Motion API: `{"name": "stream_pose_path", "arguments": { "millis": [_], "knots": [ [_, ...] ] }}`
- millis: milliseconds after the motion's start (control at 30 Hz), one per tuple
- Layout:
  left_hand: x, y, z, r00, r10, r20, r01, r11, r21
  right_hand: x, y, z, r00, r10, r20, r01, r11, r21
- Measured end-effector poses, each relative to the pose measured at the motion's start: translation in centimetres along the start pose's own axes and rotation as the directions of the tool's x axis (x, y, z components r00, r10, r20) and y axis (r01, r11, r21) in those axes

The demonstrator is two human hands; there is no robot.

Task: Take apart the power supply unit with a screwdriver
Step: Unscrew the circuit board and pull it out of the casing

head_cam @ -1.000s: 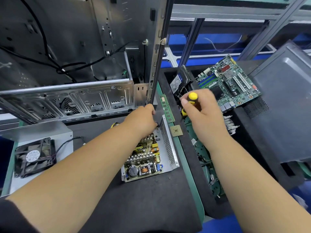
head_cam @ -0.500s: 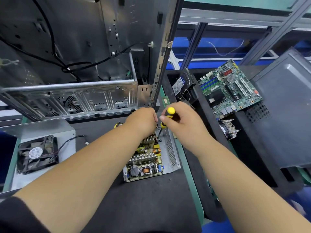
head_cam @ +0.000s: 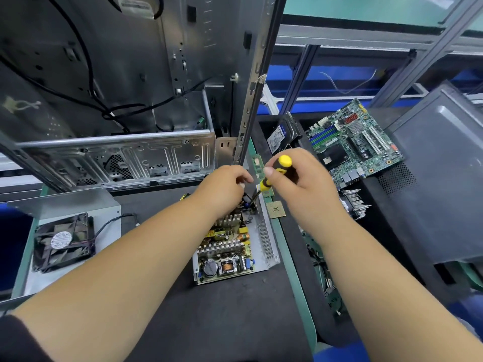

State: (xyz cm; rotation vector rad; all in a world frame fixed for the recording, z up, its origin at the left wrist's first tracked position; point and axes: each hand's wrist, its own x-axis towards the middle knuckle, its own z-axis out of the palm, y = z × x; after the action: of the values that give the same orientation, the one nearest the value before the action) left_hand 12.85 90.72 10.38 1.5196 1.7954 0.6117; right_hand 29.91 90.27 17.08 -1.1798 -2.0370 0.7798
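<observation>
Nearest me, both forearms reach forward over the dark mat of the surface [head_cam: 214, 322].

The power supply unit [head_cam: 230, 246] lies open on that mat at centre, its circuit board, coils and heat sinks exposed, a perforated metal side wall standing along its right edge. I note a small square chip [head_cam: 276, 209] just beside that wall, on the green strip at the right edge of the surface.

My left hand [head_cam: 222, 190] rests on the far end of the unit, fingers curled down over the parts there; its grip is hidden under the knuckles, so I cannot tell whether it pinches anything.

My right hand [head_cam: 298, 184] sits just right of the left, its grip wrapped around the yellow-and-black handle of the screwdriver [head_cam: 271, 177]. The yellow cap points up, and the shaft slants down and left into the far right corner of the unit. The tip is lost among dark parts there.

To the left, a black fan [head_cam: 64, 241] lies on a grey metal cover [head_cam: 78, 205], its cable trailing right.

Farther off, an empty computer case [head_cam: 117, 100] stands open, black cables hanging inside. On the far right, a green motherboard [head_cam: 355, 142] leans in a black bin, beside a dark grey panel [head_cam: 441, 165].
</observation>
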Motion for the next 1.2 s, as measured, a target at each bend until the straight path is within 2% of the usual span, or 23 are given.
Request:
{"name": "stream_pose_path", "arguments": {
  "millis": [133,267,367,500,567,733,800,900,1000,1100,1200],
  "knots": [
    [-1.5,0.8,-1.0,1.0,-0.003,0.001,0.003,0.978,-0.21,0.0,-0.9,-2.3,0.992,0.03,-0.126,-0.001,0.975,0.224],
    [-3.2,2.3,-1.6,0.993,-0.075,0.089,0.103,0.923,-0.371,-0.2,-1.4,-4.3,0.971,0.072,-0.226,0.036,0.897,0.441],
    [-4.4,3.7,-1.5,0.973,-0.115,0.2,0.211,0.797,-0.566,-0.7,-1.4,-5.4,0.957,0.106,-0.271,0.051,0.857,0.513],
    [-5.7,5.5,-0.8,0.958,-0.051,0.284,0.26,0.576,-0.775,-1.8,-0.9,-6.6,0.941,0.144,-0.306,0.048,0.838,0.543],
    [-6.1,6.3,-0.2,0.957,-0.027,0.287,0.256,0.539,-0.803,-2.6,-0.5,-7.2,0.935,0.158,-0.316,0.05,0.826,0.561],
    [-6.9,8.2,2.5,0.964,-0.03,0.263,0.226,0.611,-0.759,-5.0,1.2,-9.4,0.919,0.23,-0.322,0.011,0.799,0.601],
    [-7.2,8.9,3.9,0.97,-0.051,0.239,0.208,0.684,-0.699,-6.1,2.1,-10.4,0.909,0.252,-0.331,-0.001,0.796,0.605],
    [-8.0,10.3,6.9,0.979,-0.035,0.201,0.138,0.839,-0.526,-7.8,3.5,-12.1,0.89,0.279,-0.36,-0.001,0.792,0.61],
    [-9.1,11.8,10.5,0.975,0.033,0.22,0.033,0.956,-0.291,-9.2,4.9,-13.9,0.88,0.307,-0.363,-0.019,0.785,0.619],
    [-9.3,13.1,13.8,0.976,0.056,0.208,-0.045,0.997,-0.054,-10.4,6.3,-15.3,0.877,0.314,-0.362,-0.039,0.799,0.6],
    [-8.8,13.6,15.9,0.985,0.041,0.165,-0.04,0.999,-0.013,-11.1,7.4,-16.3,0.873,0.331,-0.359,-0.063,0.806,0.588]
  ]
}}
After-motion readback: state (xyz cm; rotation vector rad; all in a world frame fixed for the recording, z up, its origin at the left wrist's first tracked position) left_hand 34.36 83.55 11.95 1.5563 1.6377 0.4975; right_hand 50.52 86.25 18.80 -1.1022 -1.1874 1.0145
